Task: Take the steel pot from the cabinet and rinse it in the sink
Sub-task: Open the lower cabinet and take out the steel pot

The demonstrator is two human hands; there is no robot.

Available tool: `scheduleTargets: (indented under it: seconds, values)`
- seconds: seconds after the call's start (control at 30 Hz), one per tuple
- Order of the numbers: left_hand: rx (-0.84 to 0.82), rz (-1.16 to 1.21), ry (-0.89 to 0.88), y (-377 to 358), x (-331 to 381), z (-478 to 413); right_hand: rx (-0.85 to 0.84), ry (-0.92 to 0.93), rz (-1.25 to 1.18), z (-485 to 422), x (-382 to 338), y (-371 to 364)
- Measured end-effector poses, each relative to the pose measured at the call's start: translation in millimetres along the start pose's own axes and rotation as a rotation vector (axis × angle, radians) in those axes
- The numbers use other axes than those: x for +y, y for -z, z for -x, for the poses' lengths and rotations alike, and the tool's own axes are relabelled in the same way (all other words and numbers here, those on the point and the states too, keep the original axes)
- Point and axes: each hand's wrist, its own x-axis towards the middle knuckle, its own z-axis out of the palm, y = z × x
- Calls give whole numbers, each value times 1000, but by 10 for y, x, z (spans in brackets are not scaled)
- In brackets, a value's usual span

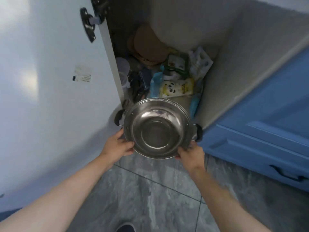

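A round steel pot (157, 128) with two black side handles is held in the air just in front of the open cabinet (217, 67), its empty inside facing me. My left hand (119, 144) grips the pot's near-left rim. My right hand (190, 154) grips the near-right rim, just below the right black handle (199, 132). Both forearms reach in from the bottom of the view. No sink is in view.
The white cabinet door (50, 72) stands open on the left. Inside the cabinet lie several packets, a panda-print pack (175, 88), brown boards (147, 44) and plastic tubs. A blue drawer front (267, 128) stands on the right. Grey floor tiles (158, 190) lie below.
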Motion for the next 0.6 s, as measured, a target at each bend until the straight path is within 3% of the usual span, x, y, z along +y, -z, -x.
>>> scheduleTargets:
  seconds: [0.3,0.6]
  values:
    - [18,25,-68,33,527,1750,-18,-14,-45,1584,-459,993]
    - [-4,44,-252,-169,2092,3368,33,155,3,2738,-1877,2557]
